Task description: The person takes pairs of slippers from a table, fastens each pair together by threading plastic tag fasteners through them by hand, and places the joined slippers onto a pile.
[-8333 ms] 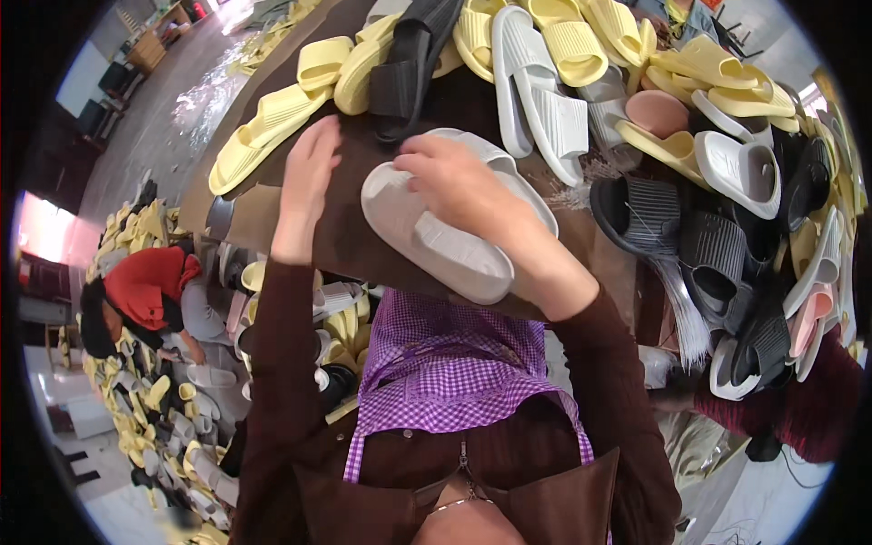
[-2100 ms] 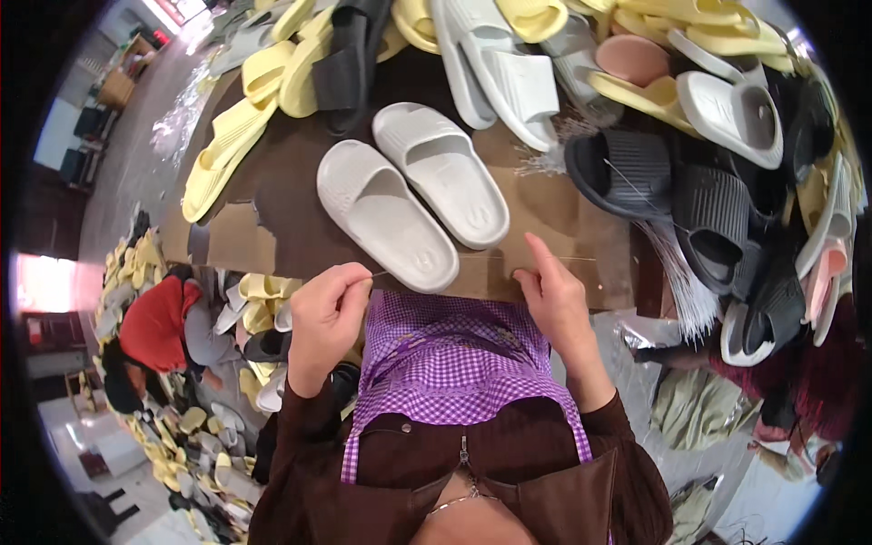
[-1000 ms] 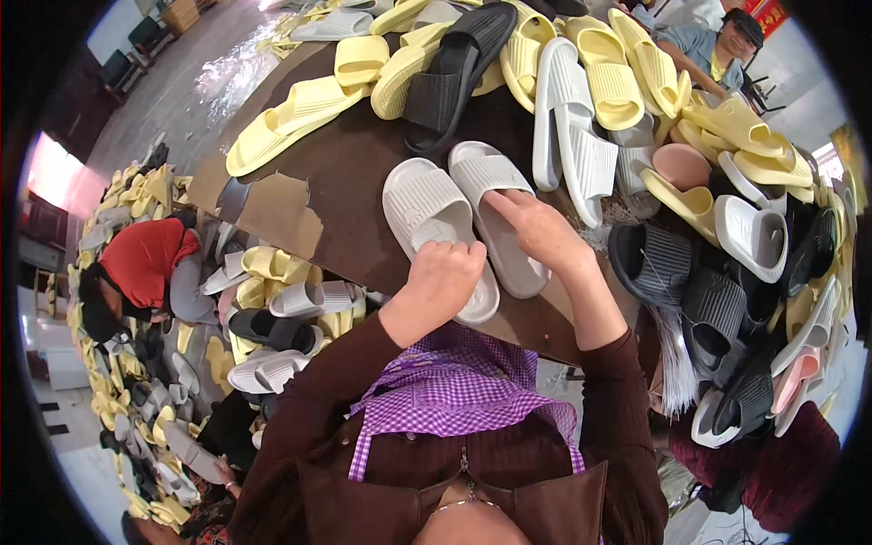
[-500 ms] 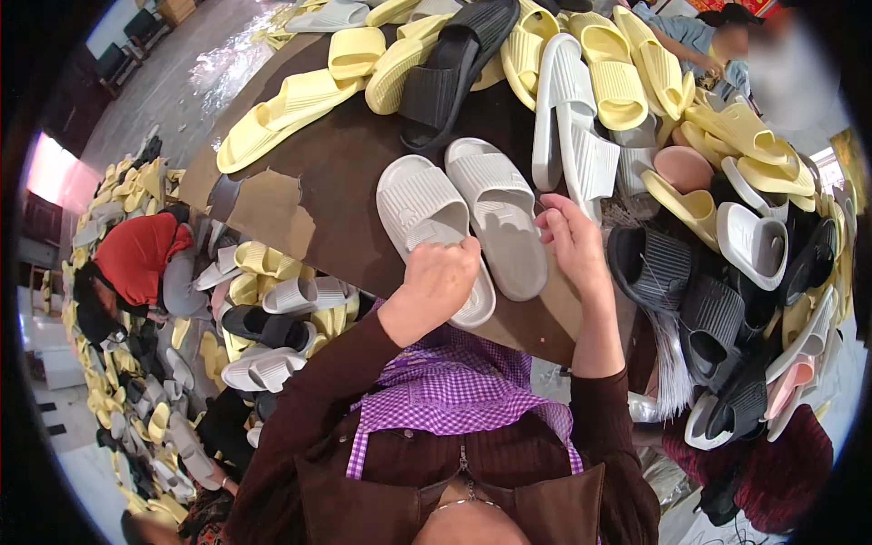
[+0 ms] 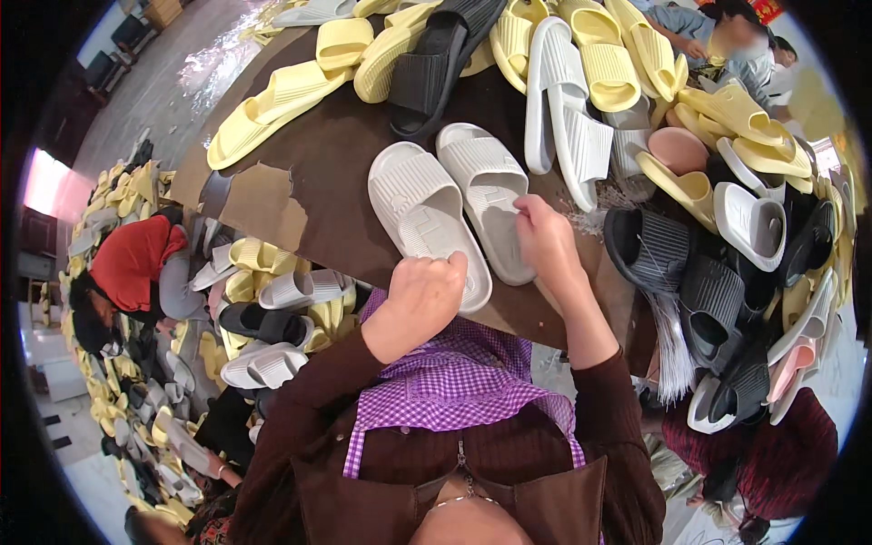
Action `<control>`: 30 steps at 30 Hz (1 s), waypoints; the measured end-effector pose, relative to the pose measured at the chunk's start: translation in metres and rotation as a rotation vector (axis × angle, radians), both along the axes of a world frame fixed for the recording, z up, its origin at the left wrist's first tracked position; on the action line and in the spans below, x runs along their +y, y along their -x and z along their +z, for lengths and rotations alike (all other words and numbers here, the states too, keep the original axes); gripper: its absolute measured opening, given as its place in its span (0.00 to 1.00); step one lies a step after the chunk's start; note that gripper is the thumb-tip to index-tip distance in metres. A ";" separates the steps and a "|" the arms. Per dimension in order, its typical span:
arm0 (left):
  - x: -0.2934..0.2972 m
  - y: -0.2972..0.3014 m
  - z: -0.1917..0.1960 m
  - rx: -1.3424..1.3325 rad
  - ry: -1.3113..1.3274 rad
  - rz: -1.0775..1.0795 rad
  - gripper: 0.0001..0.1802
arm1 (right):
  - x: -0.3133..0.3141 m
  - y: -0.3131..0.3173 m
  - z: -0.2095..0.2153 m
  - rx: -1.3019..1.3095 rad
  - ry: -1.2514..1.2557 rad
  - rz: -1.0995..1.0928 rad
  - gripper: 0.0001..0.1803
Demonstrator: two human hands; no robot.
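Observation:
Two light grey slide slippers with ribbed straps lie side by side before me on the brown table, toes pointing away. Over the heel part of the left slipper is my left hand, curled into a fist; whatever its fingers may hold is hidden. My right hand is over the inner edge of the right slipper, thumb and fingers drawn together near its footbed. Anything pinched there is too small to make out.
Yellow slippers, a black slipper and white slippers line the far table edge. A mixed pile and a bundle of white threads are at right. A person in red bends among slippers on the left.
My right hand has moved left, from beside the right slipper to over its footbed. My left fist has slid nearer the left slipper's heel. The whole view has shifted slightly.

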State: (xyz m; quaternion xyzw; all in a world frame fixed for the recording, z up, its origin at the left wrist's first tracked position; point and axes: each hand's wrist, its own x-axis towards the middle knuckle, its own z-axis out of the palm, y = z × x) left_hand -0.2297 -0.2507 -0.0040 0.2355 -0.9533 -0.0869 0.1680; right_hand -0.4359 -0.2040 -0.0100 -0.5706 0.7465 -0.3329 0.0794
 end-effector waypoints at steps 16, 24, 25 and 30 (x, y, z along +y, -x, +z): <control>-0.010 0.020 -0.014 0.078 -0.022 0.032 0.04 | -0.048 -0.008 -0.002 0.492 -0.147 0.228 0.07; -0.021 0.021 -0.008 0.045 0.114 0.124 0.03 | -0.038 -0.004 0.005 0.362 -0.054 0.309 0.08; -0.022 0.021 -0.009 0.045 0.114 0.124 0.03 | -0.038 -0.005 0.007 0.334 -0.090 0.278 0.09; -0.022 0.023 -0.018 0.085 0.166 0.164 0.04 | -0.026 -0.010 0.007 0.297 -0.119 0.256 0.11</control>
